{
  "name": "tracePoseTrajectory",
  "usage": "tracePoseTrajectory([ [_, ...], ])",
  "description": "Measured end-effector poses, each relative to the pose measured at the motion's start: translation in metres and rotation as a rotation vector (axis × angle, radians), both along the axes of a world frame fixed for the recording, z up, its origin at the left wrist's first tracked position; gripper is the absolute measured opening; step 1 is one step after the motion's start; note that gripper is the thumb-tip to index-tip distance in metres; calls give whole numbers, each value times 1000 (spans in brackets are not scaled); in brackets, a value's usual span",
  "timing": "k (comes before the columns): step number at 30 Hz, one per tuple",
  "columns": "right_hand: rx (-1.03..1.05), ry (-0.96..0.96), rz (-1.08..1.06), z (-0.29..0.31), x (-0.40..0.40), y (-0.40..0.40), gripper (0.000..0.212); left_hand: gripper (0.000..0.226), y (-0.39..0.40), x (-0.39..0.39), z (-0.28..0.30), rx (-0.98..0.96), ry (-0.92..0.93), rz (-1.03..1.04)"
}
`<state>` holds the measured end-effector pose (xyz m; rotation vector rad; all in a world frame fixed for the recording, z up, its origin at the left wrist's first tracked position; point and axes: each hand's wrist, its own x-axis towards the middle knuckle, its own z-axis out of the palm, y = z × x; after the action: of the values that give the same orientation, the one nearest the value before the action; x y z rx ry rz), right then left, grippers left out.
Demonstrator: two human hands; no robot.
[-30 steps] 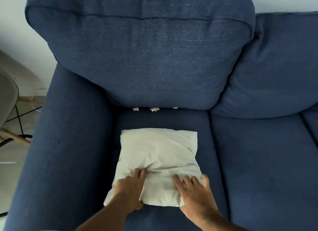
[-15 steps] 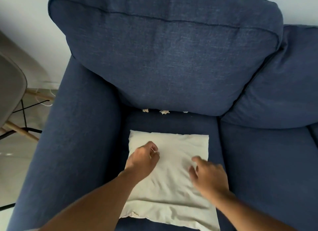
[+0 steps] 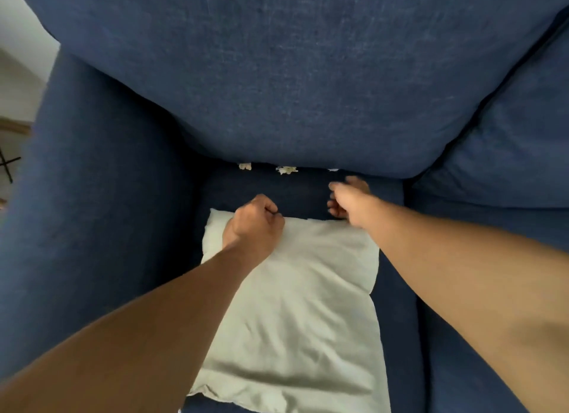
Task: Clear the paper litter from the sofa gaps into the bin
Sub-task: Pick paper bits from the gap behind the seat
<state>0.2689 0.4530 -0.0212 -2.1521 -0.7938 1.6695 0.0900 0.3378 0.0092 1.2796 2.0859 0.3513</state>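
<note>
Three small white paper scraps peek out of the gap under the blue back cushion: the left scrap, the middle scrap and a sliver on the right. My left hand is a loose fist with nothing in it, resting over the far edge of a white pillow. My right hand is blurred, fingers apart and empty, just below the right sliver. No bin is in view.
The sofa's left armrest rises beside the seat. A second back cushion and seat lie to the right. Bare floor and a dark chair leg show at the far left edge.
Both hands left the pillow's near edge and moved forward over it toward the gap under the back cushion. The view has moved closer to the sofa back.
</note>
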Motion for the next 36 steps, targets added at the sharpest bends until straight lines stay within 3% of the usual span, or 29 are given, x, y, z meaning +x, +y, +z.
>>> tracePoseTrajectory([
  [3, 2, 53, -91, -27, -12, 14, 46, 6, 7, 2, -13, 33, -22, 20],
  [7, 36, 96, -258, -56, -31, 32, 8, 9, 28, -6, -30, 91, -12, -10],
  [12, 66, 102, -447, -67, -41, 37, 9, 10, 60, -16, -43, -47, 14, -15],
  [16, 56, 132, -532, -62, -39, 39, 23, 10, 78, -24, -45, -100, 47, -24],
  [18, 43, 70, -415, -59, -36, 36, 23, 8, 86, -22, -47, -114, 87, -79],
  [24, 84, -152, 125, -47, -24, 22, 7, 40, 103, -1, -53, -86, 280, -349],
  [27, 192, -285, 409, -33, -14, 15, 20, 44, 108, 6, -58, -98, 410, -458],
  [30, 321, -311, 518, -14, -4, 3, 17, 47, 106, 6, -64, -67, 444, -533],
  [34, 409, -210, 586, 6, 15, -18, 3, 42, 106, 1, -73, -23, 405, -623],
  [36, 451, -180, 626, 12, 25, -24, 21, 34, 110, 1, -74, 33, 386, -634],
])
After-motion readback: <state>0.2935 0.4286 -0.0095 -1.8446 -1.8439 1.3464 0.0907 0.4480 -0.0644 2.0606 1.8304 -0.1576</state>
